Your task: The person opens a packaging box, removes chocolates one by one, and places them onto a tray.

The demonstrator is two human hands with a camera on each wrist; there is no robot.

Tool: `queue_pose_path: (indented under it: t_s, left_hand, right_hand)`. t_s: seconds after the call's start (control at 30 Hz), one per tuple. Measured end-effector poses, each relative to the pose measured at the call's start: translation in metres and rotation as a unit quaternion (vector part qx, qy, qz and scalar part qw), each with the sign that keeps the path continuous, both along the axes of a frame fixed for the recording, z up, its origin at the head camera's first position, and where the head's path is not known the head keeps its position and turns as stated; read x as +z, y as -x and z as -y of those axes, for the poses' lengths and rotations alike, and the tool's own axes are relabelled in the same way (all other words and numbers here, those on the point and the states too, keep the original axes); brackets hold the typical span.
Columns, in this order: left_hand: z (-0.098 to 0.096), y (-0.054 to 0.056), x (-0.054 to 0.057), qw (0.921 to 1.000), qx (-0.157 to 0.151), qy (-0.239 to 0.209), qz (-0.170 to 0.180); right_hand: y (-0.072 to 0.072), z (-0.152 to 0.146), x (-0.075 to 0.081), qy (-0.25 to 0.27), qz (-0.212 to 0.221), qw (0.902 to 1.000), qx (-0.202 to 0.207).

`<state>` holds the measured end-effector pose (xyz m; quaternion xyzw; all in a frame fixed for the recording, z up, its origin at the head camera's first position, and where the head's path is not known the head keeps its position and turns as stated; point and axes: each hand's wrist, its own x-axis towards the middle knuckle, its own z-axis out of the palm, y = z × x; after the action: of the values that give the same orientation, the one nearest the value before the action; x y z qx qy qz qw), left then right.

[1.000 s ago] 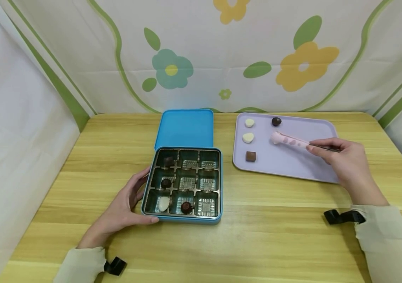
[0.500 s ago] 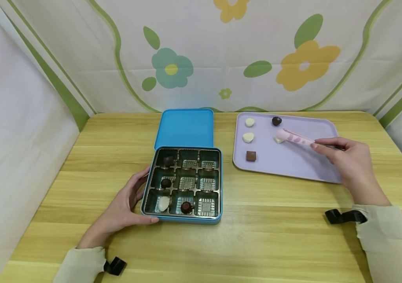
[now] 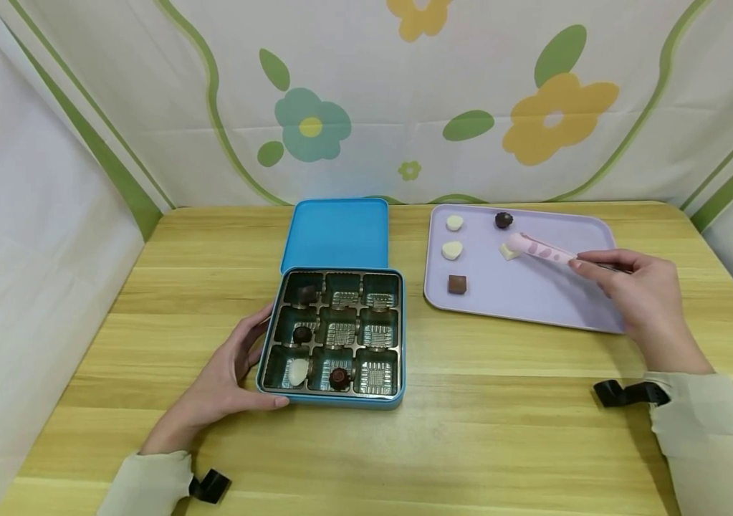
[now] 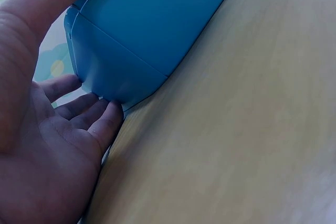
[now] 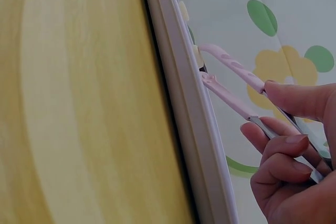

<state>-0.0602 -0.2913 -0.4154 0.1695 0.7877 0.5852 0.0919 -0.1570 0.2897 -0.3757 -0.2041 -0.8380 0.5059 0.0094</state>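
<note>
In the head view my right hand (image 3: 646, 301) holds pink-tipped metal tongs (image 3: 543, 251) over the lilac tray (image 3: 559, 297). The tong tips are at a white chocolate (image 3: 508, 253). In the right wrist view, those tongs (image 5: 231, 95) have their tips spread beside a pale piece (image 5: 198, 56); whether they touch it I cannot tell. My left hand (image 3: 231, 373) holds the front left corner of the blue box (image 3: 347, 403), thumb along the front and fingers at the left side. Inside, a divided insert has chocolates in several compartments, one white chocolate (image 3: 298, 372) among them.
Two white chocolates, one at the tray's back left (image 3: 454, 223), a square brown chocolate (image 3: 458, 284) and a dark round chocolate (image 3: 504, 220) also lie on the tray. Behind the box lies its blue lid (image 3: 340, 233). A flowered curtain (image 3: 405, 100) borders the wooden table (image 3: 456, 430).
My right hand and the tongs have shifted slightly right, and the white chocolate at the tips now shows. The left hand and box have stayed still.
</note>
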Motion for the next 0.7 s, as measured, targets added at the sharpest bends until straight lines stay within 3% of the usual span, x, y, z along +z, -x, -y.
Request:
queue_pose_path:
  t_s: [0.5,0.7]
  left_hand:
    - [-0.001,0.0,0.001,1.0,-0.001,-0.002,-0.001]
    - [0.0,0.0,0.001,1.0,-0.002,-0.003,0.0]
  right_hand:
    - [-0.002,0.002,0.004,-0.004,-0.022,0.9998,-0.001]
    - [-0.01,0.02,0.011,-0.06,-0.095,0.9933,0.028]
